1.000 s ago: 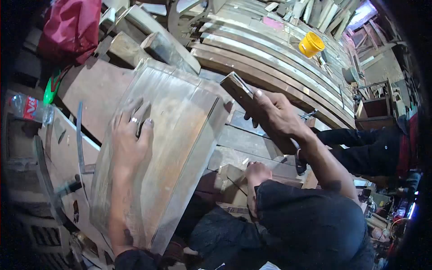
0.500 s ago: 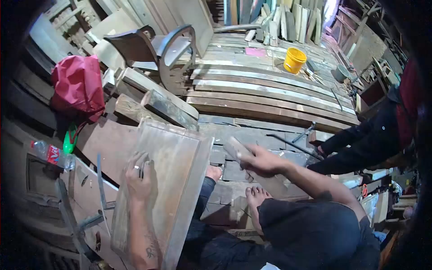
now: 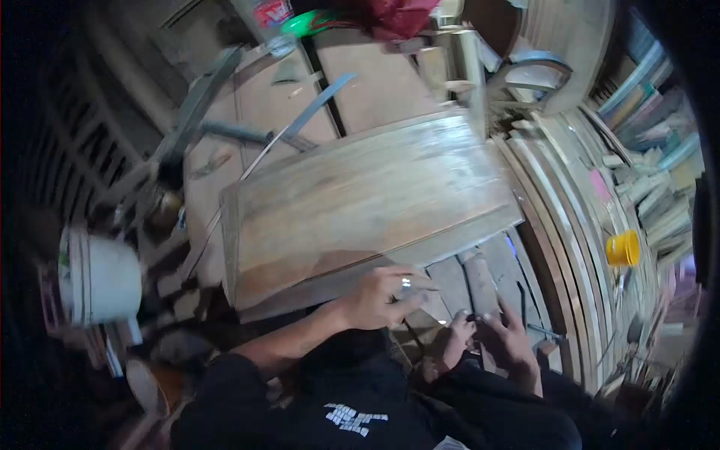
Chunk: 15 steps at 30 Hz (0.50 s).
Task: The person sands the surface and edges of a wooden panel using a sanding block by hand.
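A large wooden panel (image 3: 352, 202) with a raised border lies tilted in front of me. My left hand (image 3: 379, 298), a ring on one finger, hovers by the panel's near edge with its fingers apart and nothing visible in them. My right hand (image 3: 514, 345) grips a narrow flat strip of wood (image 3: 480, 274), low on the right beyond the panel's corner. A bare foot (image 3: 452, 341) rests close to the strip. The picture is somewhat smeared by motion.
Long stacked planks (image 3: 555, 247) run along the right, with a yellow bucket (image 3: 622, 249) beyond them. A white bucket (image 3: 109, 277) stands at the left. Behind the panel are a brown board (image 3: 367, 75) and a bluish flat strip (image 3: 319, 103). A curved chair arm (image 3: 536, 64) shows at the back.
My view has swung left. My left hand has come off the panel's face to its near edge. My right hand still has the wood strip. The other person is out of view.
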{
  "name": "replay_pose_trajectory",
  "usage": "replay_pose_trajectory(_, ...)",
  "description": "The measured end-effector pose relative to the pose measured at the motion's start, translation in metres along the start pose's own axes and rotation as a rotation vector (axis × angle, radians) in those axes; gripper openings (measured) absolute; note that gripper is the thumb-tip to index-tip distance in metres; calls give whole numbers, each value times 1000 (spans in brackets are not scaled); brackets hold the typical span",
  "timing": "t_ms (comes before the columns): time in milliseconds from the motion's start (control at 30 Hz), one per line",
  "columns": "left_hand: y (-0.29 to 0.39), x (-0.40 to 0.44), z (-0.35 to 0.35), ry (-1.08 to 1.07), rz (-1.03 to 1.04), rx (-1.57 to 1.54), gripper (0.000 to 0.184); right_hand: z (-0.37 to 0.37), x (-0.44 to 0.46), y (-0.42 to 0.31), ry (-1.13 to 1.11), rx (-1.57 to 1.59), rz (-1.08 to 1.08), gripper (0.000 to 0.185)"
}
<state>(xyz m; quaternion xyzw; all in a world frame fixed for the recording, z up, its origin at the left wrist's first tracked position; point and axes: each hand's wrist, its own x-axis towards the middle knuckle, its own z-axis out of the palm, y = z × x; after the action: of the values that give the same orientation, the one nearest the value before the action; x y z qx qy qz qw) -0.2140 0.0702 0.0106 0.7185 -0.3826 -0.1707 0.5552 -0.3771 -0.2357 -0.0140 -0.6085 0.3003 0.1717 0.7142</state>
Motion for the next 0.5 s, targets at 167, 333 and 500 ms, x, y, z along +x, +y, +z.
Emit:
replay_pose_trajectory(167, 11, -33, 19, 208, -60, -44, 27, 27, -42, -46, -86, -77, 63, 42)
replay_pose_trajectory(333, 7, -64, -23, 360, -38, 185, 28, 31, -47, -42, -79, -77, 54, 40)
replay_pose_trajectory(500, -1, -82, -90, 279, -233, 738, 48, 39, -54, -73, -174, -387, -39, 44)
